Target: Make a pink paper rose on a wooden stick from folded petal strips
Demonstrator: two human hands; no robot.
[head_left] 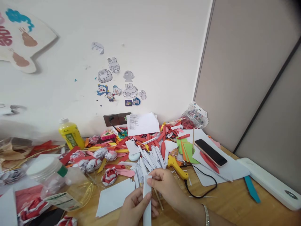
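The white strip [147, 215] is between the two hands, running lengthwise away from the person. The left hand [134, 205] is closed on it lower down, thumb flat across the front; the right hand [164, 185] is nearly shut, pinching the upper end between thumb and finger. The step looks like shaping or creasing the paper, though a fold line cannot be made out. To do it well, the left thumb should pin the strip firmly while the right lines up the edges at the top; then a slow slide of the thumb along the length would sharpen the crease. Thin paper will likely buckle if the hands pull unevenly, so light, equal tension suits.

Just beyond the right hand's wrist, a thin stick [158, 199] lies on the surface [235, 191]; it would be best not to press the paper over it. Left of the hands is a stack of sheets [115, 196], better left unbumped. Right of them sits the glue gun [177, 168], its cord [199, 196] looping near the right forearm; sleeve and paper should clear its tip. Straight ahead, the white pieces [151, 158] lie heaped, close enough to snag a knuckle.
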